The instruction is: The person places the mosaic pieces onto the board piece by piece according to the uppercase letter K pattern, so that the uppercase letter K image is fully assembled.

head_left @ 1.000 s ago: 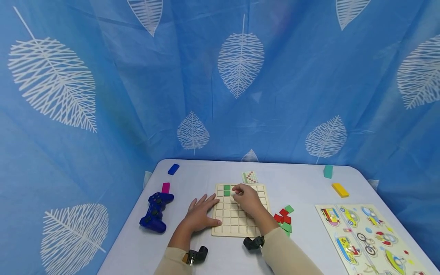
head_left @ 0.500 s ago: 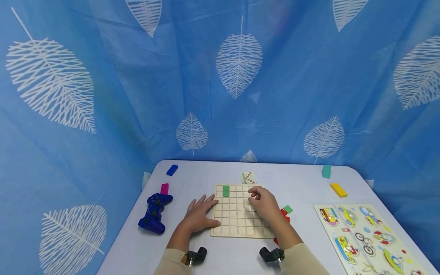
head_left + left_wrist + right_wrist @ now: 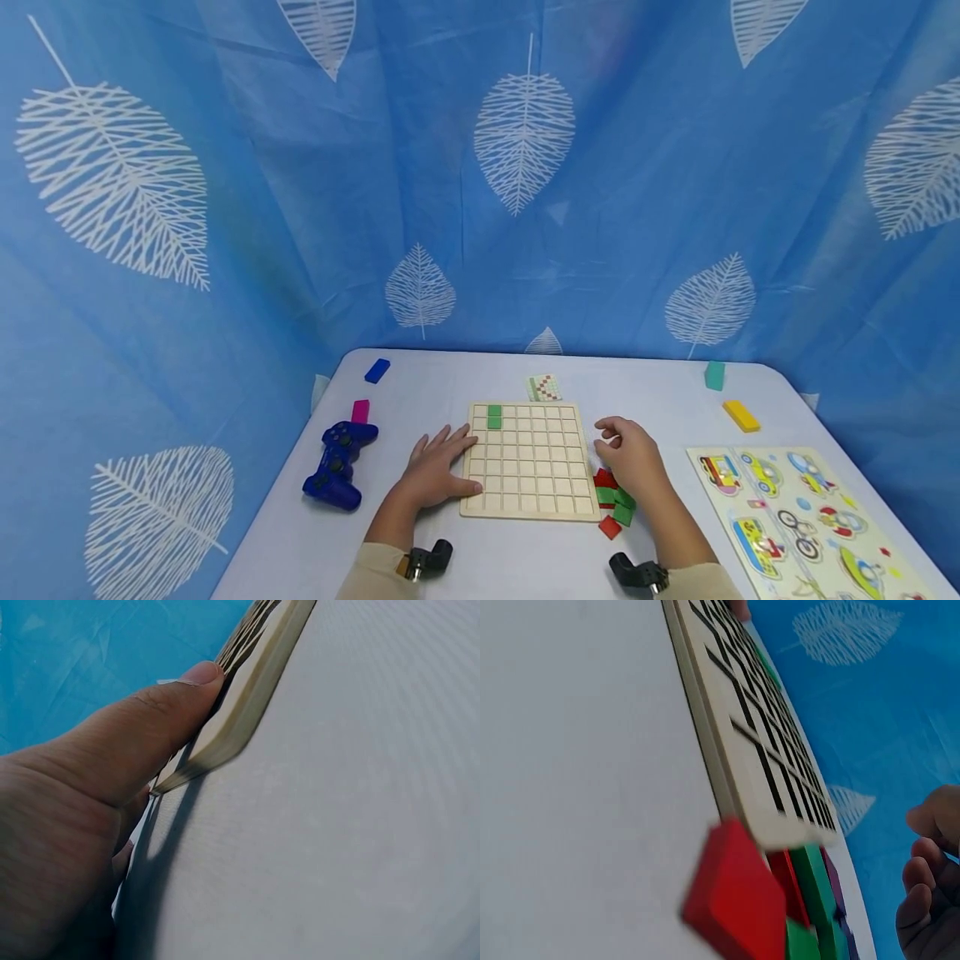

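A square wooden grid board [image 3: 532, 467] lies mid-table, with two green square tiles [image 3: 494, 417] in cells near its upper left corner. My left hand [image 3: 437, 473] rests along the board's left edge, fingers spread; its thumb [image 3: 169, 709] lies on the board's rim in the left wrist view. My right hand [image 3: 632, 457] is off the board's right side, above the table, with loosely curled fingers [image 3: 922, 881] and nothing visible in them. Below and left of it, red and green tiles [image 3: 617, 496] lie in a loose heap against the board's right edge.
A small pattern card [image 3: 544, 387] lies behind the board. At left are a blue game controller [image 3: 341, 465], a pink block [image 3: 361, 411] and a blue block [image 3: 377, 371]. At right are a teal block [image 3: 715, 376], a yellow block [image 3: 742, 416] and a picture puzzle board [image 3: 813, 521].
My right hand has moved rightward off the grid board to beside the tile heap, uncovering the right-hand cells. My left hand has stayed on the board's left edge.
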Demonstrator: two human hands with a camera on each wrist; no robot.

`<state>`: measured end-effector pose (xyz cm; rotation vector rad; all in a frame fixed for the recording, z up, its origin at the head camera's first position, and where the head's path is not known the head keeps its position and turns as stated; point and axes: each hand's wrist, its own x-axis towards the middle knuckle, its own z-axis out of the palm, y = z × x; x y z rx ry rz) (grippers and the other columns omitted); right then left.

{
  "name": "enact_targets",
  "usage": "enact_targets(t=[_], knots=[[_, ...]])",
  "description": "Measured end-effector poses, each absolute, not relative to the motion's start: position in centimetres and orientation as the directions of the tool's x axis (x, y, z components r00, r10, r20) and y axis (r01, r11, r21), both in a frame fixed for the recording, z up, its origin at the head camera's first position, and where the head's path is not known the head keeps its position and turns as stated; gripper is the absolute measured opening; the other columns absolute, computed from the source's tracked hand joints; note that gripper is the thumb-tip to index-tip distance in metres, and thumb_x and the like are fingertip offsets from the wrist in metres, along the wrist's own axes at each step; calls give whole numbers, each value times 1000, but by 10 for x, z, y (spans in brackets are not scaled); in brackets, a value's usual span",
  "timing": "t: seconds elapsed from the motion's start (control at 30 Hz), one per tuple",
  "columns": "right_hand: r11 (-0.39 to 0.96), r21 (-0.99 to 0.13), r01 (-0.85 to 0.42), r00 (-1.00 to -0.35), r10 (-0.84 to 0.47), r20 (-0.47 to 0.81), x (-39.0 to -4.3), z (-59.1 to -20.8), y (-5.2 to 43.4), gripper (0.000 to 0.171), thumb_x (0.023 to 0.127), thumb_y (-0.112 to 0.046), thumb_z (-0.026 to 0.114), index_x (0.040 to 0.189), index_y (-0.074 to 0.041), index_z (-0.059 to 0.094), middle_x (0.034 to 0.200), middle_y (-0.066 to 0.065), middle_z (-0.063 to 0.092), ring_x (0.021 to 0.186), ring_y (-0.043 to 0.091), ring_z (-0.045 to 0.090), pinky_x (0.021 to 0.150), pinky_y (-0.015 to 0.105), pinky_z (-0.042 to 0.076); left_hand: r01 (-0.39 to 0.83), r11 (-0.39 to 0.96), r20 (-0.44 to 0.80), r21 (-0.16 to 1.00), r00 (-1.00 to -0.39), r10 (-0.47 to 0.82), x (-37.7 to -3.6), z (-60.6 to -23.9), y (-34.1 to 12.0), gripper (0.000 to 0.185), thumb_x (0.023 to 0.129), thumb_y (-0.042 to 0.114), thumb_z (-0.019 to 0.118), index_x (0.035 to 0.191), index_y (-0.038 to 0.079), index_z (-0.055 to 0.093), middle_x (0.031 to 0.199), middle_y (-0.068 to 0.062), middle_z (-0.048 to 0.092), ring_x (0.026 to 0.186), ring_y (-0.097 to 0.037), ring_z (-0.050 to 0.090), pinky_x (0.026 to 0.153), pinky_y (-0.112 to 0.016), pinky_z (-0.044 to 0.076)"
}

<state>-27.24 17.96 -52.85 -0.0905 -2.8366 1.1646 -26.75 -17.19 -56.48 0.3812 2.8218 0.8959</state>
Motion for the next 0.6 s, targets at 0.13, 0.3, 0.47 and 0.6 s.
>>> enact_targets(t=[0.13,0.3,0.47,0.6], knots=[[697,-713,81,-993,114,-1,-271,-534,202,35,97,-19,72,130,-9,67,115,10,66,97,24,59,76,29,56,188,792,-73,581,-957,281,-268,-565,-171,91,77,55,88,156,28,51,171,5,33,163,-31,15,129,-64,0],[686,-717,125,-991,123,-55,-265,-542,229,40,97,-21,72,134,-8,64,121,13,64,105,28,60,81,35,60,184,792,-78,582,-957,280,-268,-565,-170,92,77,57,88,156,28,51,171,5,33,163,-32,15,129,-65,1],[687,-715,126,-992,107,-72,-260,-549,246,40,98,-20,68,135,-5,63,124,16,65,110,30,60,91,46,58,185,796,-82,576,-956,281,-269,-564,-171,92,77,58,87,156,27,51,171,5,33,163,-33,16,128,-65,1],[700,-704,120,-993,68,-101,-259,-554,251,47,96,-21,73,139,-8,61,126,15,64,107,27,57,88,41,55,194,798,-76,571,-955,287,-269,-564,-171,92,78,58,87,156,26,51,171,4,34,163,-33,16,128,-66,1]])
